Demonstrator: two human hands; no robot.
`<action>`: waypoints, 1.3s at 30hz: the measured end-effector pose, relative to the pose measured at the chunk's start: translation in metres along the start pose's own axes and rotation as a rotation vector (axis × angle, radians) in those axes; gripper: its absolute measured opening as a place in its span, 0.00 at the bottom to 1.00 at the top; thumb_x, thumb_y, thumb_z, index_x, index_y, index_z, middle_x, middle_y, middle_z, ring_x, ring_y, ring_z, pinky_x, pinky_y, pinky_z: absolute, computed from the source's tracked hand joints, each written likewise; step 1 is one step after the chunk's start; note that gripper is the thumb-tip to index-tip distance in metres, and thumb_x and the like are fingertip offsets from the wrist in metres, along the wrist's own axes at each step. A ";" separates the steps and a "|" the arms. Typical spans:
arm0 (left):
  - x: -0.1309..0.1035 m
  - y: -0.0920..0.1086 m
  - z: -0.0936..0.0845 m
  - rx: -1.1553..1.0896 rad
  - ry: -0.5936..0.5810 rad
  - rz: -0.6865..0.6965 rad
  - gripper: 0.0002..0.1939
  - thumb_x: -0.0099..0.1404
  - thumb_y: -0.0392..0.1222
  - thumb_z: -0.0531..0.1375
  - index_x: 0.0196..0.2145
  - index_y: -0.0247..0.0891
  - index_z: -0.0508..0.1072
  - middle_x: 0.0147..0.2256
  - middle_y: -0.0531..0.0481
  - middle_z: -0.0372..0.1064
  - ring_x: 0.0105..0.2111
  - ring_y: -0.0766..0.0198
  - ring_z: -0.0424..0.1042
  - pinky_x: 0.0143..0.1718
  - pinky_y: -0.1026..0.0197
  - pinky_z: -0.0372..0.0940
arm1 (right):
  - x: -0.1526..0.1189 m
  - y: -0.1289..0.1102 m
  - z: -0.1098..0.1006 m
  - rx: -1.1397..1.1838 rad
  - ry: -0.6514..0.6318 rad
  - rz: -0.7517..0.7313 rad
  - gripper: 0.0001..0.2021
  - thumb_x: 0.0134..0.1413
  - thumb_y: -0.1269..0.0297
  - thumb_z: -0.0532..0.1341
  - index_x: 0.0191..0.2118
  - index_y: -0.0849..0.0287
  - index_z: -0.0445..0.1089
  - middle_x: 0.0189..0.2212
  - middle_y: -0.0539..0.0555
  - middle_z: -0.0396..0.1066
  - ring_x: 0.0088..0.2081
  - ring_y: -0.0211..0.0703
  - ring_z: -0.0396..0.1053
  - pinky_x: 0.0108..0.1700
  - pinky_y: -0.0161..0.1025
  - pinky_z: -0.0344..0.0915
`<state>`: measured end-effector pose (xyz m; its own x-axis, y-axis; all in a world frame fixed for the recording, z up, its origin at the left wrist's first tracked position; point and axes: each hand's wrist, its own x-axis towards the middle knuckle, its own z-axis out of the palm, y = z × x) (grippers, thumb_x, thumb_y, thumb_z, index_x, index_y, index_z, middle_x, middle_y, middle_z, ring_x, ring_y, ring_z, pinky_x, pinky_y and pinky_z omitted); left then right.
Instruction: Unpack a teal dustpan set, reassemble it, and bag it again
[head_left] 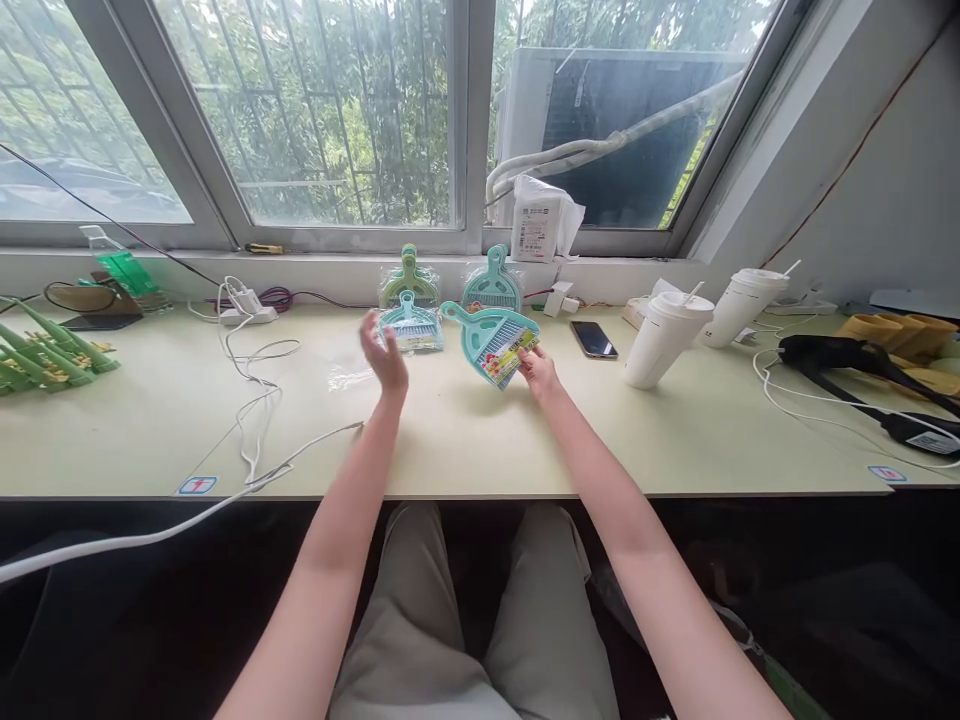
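Note:
A teal dustpan-and-brush set with a colourful label (495, 345) is tilted above the desk, held at its lower right by my right hand (538, 370). My left hand (384, 355) is raised to its left, fingers apart and nothing in it. Just behind that hand lies a smaller light-blue set (412, 328). Against the wall stand a green set (409, 280) in clear wrapping and another teal set (493, 284). A clear plastic wrapper (351, 374) lies on the desk left of my left hand.
Right of centre are a phone (594, 339) and two white lidded cups (667, 338) (744, 305). White cables (255, 400) cross the left side, near green pointed items (52, 350) and a bottle (124, 265). Black straps (862, 380) lie far right. A white package (541, 220) stands on the sill.

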<state>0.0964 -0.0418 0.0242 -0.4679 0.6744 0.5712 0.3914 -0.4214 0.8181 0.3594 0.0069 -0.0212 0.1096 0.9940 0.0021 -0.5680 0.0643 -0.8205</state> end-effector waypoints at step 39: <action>-0.067 0.030 0.042 0.164 -0.498 0.138 0.24 0.71 0.52 0.47 0.59 0.42 0.66 0.50 0.43 0.73 0.50 0.50 0.70 0.52 0.54 0.61 | -0.065 0.011 0.062 -1.256 -0.024 -0.711 0.13 0.68 0.59 0.46 0.46 0.57 0.65 0.47 0.60 0.67 0.51 0.50 0.63 0.49 0.42 0.61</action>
<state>0.1725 -0.0739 0.0078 0.0134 0.8420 0.5393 0.5600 -0.4531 0.6936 0.2950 -0.0517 0.0049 0.0381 0.7873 0.6154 0.6809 0.4303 -0.5927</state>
